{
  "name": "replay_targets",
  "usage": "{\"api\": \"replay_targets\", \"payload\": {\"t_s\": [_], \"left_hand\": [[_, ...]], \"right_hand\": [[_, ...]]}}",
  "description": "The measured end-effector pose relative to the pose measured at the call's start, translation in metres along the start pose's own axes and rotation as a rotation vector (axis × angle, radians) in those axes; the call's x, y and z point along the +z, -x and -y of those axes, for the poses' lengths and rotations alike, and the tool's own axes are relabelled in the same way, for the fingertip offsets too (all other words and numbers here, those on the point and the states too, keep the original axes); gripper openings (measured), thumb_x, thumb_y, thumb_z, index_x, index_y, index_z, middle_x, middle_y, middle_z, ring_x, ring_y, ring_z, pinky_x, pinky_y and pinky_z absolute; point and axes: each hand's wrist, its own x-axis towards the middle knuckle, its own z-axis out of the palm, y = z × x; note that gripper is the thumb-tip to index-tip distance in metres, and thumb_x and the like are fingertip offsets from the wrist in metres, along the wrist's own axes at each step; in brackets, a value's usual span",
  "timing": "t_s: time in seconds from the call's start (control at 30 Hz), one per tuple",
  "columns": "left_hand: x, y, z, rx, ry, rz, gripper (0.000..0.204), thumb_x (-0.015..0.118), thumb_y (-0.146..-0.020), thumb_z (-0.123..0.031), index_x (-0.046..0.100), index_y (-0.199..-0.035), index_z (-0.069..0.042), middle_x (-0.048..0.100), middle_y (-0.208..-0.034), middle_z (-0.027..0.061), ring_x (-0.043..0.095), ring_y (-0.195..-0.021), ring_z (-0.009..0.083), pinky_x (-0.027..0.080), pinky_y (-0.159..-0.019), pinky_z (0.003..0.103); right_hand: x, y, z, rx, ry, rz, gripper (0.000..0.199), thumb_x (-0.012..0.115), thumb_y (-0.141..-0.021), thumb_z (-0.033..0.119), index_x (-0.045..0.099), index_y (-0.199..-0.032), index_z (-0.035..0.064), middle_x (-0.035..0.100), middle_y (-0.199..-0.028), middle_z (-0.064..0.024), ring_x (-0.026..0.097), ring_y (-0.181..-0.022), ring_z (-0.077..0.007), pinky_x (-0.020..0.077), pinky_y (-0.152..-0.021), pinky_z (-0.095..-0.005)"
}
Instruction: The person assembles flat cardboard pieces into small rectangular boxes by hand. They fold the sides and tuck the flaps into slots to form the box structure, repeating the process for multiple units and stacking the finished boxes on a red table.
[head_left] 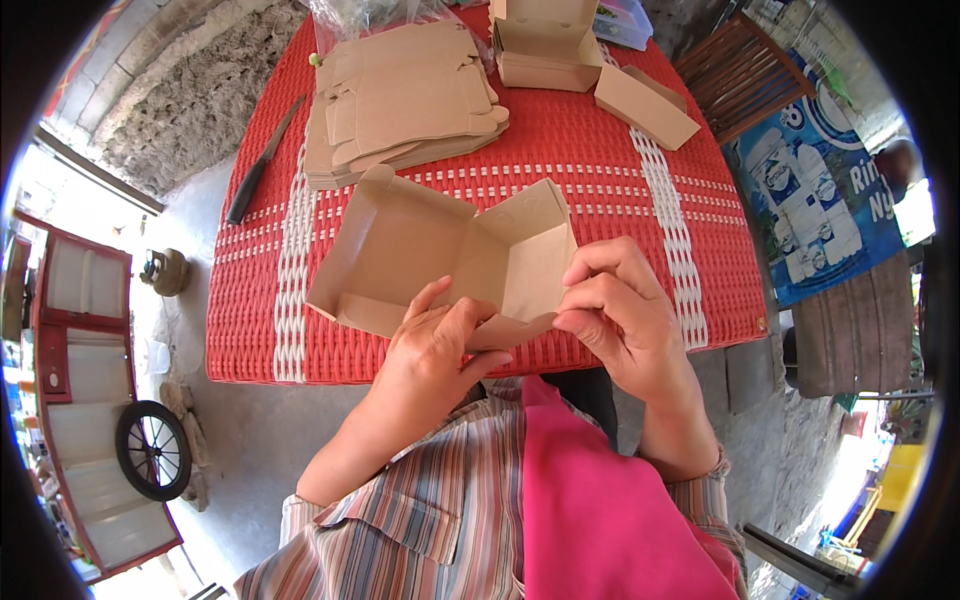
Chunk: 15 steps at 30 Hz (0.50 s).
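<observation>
Brown cardboard box (440,255) between hands

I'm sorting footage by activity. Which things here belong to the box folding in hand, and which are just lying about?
In use: half-folded cardboard box, held by left hand and right hand; stack of flat box blanks; finished boxes.

Lying about: knife, clear plastic container, wooden slatted chair, wheeled cart.

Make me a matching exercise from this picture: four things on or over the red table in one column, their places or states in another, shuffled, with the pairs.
1. half-folded box
2. flat box blanks
3. knife
4. finished boxes

a. at the table's left edge
b. stacked at the far left-centre
c. held in both hands
d. at the table's far right

Pairs: 1-c, 2-b, 3-a, 4-d
</observation>
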Motion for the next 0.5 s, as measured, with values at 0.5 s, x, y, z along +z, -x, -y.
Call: {"api": "replay_targets", "payload": {"t_s": [0.5], "left_hand": [[-0.025, -0.003, -0.033, -0.208, 0.247, 0.098, 0.054, 0.083, -0.075, -0.016, 0.050, -0.113, 0.005, 0.063, -0.099, 0.0207, 0.065, -0.096, 0.0374, 0.059, -0.064, 0.037]], "right_hand": [[0.029, -0.007, -0.004, -0.310, 0.250, -0.403, 0.044, 0.075, -0.080, 0.019, 0.061, -0.117, -0.0004, 0.058, -0.115, -0.0159, 0.059, -0.094, -0.0258, 0.0526, -0.072, -0.0346]]}}
